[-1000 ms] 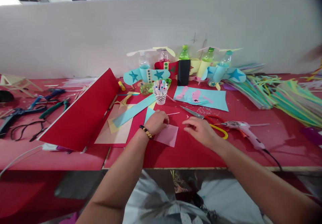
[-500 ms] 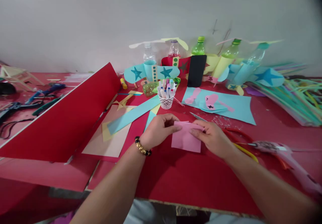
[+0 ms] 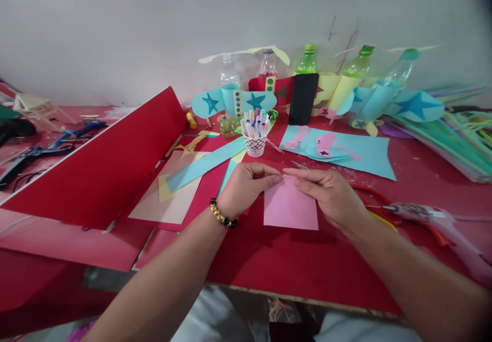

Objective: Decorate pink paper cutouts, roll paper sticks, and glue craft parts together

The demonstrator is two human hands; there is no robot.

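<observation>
A piece of pink paper hangs between my hands over the red tabletop, its lower edge toward me. My left hand pinches its upper left edge between thumb and fingers. At the upper right edge, my right hand grips it with the thumb beneath straightened fingers. The fingertips of both hands nearly meet along the top of the paper. Behind them stands a white cup full of markers. Pink cut-out shapes lie on a blue paper sheet beyond my right hand.
Orange-handled scissors and a pink glue gun lie to the right. A red board stands slanted at left. Paper-decorated bottles and a black phone line the wall. Blue paper strips lie left of the cup.
My right hand has shifted up and inward along the paper's top edge, its fingers straighter. The pink paper now shows a flatter, wider face. The view has tilted slightly.
</observation>
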